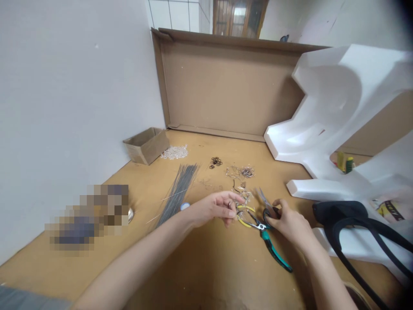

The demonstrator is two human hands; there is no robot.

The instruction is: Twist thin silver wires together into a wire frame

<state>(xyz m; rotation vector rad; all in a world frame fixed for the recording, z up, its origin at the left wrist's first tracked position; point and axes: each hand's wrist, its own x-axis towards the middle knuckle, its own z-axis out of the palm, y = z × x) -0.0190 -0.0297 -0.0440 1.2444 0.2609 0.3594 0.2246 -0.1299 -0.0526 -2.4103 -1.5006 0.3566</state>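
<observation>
My left hand (pixel 222 209) is closed, its thumb and fingertips pinched together over the brown table; whatever they hold is too small to make out. My right hand (pixel 288 221) is closed around the dark handles of a pair of scissors (pixel 264 199), whose blades point up and away. Between the hands lie pliers with green handles (pixel 274 252) and a tool with yellow handles (pixel 245 223). Tangled bits of wire (pixel 245 196) lie just beyond my left fingertips, with another small wire pile (pixel 247 171) farther back.
Long grey wires (pixel 177 193) lie left of centre beside a round blue-and-white item (pixel 185 206). Clear pieces (pixel 175 152) sit by a small cardboard box (pixel 146 146). Black rings (pixel 215 162) are mid-table. White foam (pixel 322 116) and a black strap (pixel 338 215) occupy the right.
</observation>
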